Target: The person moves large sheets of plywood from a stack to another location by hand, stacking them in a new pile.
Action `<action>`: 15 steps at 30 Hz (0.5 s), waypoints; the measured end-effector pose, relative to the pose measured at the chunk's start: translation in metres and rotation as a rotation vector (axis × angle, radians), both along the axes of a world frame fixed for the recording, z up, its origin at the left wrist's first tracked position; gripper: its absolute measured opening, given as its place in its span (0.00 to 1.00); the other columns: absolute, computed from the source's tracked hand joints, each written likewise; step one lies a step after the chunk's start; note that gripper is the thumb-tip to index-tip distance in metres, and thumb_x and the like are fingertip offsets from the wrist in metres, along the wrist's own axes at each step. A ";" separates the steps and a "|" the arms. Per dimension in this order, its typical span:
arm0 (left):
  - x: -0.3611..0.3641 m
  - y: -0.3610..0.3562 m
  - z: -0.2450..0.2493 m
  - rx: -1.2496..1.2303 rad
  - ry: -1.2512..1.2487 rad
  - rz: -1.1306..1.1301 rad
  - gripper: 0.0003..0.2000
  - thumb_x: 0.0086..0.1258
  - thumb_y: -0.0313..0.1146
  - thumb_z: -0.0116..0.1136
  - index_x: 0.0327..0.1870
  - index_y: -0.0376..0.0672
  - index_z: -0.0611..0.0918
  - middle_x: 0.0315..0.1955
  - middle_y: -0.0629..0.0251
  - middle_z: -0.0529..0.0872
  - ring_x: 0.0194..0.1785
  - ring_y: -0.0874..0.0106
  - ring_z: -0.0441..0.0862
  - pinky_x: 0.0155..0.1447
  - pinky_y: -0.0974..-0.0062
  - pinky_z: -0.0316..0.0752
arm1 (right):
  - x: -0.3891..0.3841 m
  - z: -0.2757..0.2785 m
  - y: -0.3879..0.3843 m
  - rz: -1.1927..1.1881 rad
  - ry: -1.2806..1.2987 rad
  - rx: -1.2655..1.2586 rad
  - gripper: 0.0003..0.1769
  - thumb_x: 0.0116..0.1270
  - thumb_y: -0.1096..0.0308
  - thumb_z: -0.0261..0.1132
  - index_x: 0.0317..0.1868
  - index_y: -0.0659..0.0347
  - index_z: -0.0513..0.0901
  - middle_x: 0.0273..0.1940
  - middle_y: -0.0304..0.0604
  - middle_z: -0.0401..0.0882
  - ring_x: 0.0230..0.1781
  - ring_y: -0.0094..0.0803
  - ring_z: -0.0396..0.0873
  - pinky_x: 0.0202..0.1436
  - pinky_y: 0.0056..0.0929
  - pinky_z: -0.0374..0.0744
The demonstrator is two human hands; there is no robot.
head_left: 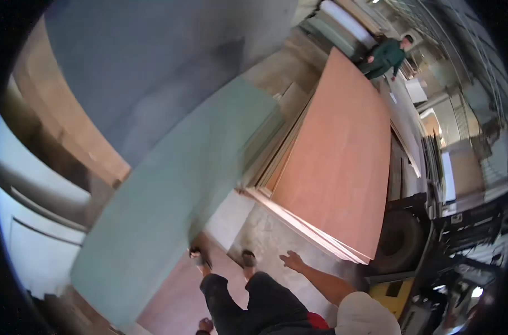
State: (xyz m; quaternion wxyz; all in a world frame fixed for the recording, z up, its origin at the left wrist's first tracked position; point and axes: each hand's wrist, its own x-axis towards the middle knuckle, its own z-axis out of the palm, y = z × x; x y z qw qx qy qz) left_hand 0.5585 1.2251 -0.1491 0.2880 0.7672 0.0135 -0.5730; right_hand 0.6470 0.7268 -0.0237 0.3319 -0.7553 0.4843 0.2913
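Observation:
My right hand (292, 261) is stretched out in the air with its fingers apart and nothing in it, close to the near edge of a stack of reddish wooden sheets (335, 162). A gap shows between that hand and the stack. At the bottom edge, beside my dark trousers, my left hand (206, 325) shows only in part, small and dim; its grip cannot be made out. A large green sheet (175, 167) lies left of my feet, and a pinkish board (181, 290) is under and beside them.
Another person (387, 57) in dark green stands beyond the stack. At the right are a black tyre (402, 237) and yellow machine body (392, 296). A large grey panel (170, 61) fills the upper left, with pale curved panels (39, 234) at far left.

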 end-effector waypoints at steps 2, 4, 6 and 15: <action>0.091 0.008 -0.005 0.008 -0.328 -0.232 0.15 0.53 0.37 0.53 0.34 0.34 0.74 0.28 0.60 0.77 0.27 0.61 0.74 0.31 0.64 0.69 | -0.006 0.035 -0.001 -0.142 -0.077 0.097 0.36 0.52 0.52 0.58 0.52 0.75 0.61 0.33 0.52 0.76 0.28 0.33 0.77 0.35 0.27 0.74; 0.188 0.010 -0.001 -0.014 -0.736 -0.244 0.16 0.52 0.39 0.56 0.33 0.35 0.74 0.23 0.62 0.79 0.22 0.61 0.75 0.25 0.66 0.70 | -0.024 0.021 -0.005 0.050 -0.371 0.144 0.34 0.52 0.55 0.59 0.51 0.75 0.62 0.30 0.51 0.77 0.27 0.32 0.78 0.31 0.26 0.75; 0.274 -0.004 0.028 -0.431 -0.920 0.290 0.11 0.55 0.33 0.53 0.35 0.36 0.73 0.24 0.66 0.78 0.22 0.70 0.73 0.25 0.72 0.69 | -0.022 0.037 0.008 -0.050 -0.327 0.093 0.31 0.53 0.54 0.58 0.50 0.71 0.65 0.31 0.50 0.77 0.27 0.32 0.78 0.34 0.26 0.74; 0.336 -0.077 0.125 -0.433 -0.262 0.641 0.22 0.57 0.33 0.42 0.54 0.37 0.63 0.51 0.55 0.67 0.46 0.60 0.71 0.50 0.65 0.67 | -0.126 0.091 0.053 0.204 -0.433 0.132 0.22 0.51 0.57 0.55 0.45 0.59 0.71 0.43 0.47 0.71 0.43 0.39 0.70 0.43 0.35 0.71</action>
